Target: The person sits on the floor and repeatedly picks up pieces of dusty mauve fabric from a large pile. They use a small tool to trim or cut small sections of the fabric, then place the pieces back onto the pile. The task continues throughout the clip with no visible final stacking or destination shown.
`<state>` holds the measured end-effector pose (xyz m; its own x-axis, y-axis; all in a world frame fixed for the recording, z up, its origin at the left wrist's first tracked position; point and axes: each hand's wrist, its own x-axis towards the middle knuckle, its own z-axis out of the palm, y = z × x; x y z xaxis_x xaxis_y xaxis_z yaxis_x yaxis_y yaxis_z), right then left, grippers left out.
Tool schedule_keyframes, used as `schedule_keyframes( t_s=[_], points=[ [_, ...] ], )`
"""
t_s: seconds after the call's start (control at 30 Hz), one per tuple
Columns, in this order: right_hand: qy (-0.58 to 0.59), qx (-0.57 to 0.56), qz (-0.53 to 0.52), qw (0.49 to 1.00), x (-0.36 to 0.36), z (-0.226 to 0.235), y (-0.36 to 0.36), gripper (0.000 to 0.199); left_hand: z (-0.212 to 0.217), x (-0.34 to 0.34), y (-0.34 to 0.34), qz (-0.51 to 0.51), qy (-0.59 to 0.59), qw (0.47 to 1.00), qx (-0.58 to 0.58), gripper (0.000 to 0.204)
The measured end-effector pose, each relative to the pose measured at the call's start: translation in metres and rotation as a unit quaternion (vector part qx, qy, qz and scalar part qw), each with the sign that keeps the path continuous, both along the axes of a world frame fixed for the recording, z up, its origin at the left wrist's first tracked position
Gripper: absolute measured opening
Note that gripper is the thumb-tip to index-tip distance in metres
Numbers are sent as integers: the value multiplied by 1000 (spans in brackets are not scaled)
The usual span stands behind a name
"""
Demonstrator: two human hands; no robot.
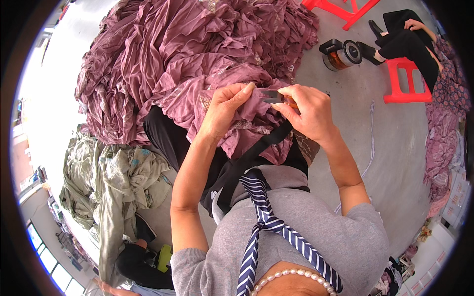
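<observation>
A large heap of mauve fabric (197,47) with patches of glittery trim spreads out in front of me and over my lap. My left hand (226,106) is closed, thumb and fingers pinching an edge of this fabric. Just to its right, my right hand (308,108) grips a small pair of thread snips (271,96) with metal blades and an orange handle. The blades point left at the cloth by my left fingertips. Whether they touch it I cannot tell. Most of the handle is hidden in my right fingers.
Pale green fabric (116,172) lies at left, near another person's dark-clad leg (140,266). At upper right are a glass jug (340,54) with a black lid, a red stool (407,81) and a seated person (412,42) holding mauve cloth. A white cord (371,133) lies on the grey floor.
</observation>
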<state>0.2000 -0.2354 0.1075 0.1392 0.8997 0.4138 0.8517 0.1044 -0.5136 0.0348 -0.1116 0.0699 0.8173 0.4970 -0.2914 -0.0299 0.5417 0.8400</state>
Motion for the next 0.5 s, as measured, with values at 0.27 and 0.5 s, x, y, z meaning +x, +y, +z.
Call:
schedule_keyframes(
  t_s=[0.27,0.5],
  points=[
    [48,31,-19,998,2,-8,6,25,4,1,-2,-2,1,1000,-5,22],
    [508,-141,45,849,15,-11,17,35,1,-2,-1,-9,-14,1000,-19,22]
  ],
)
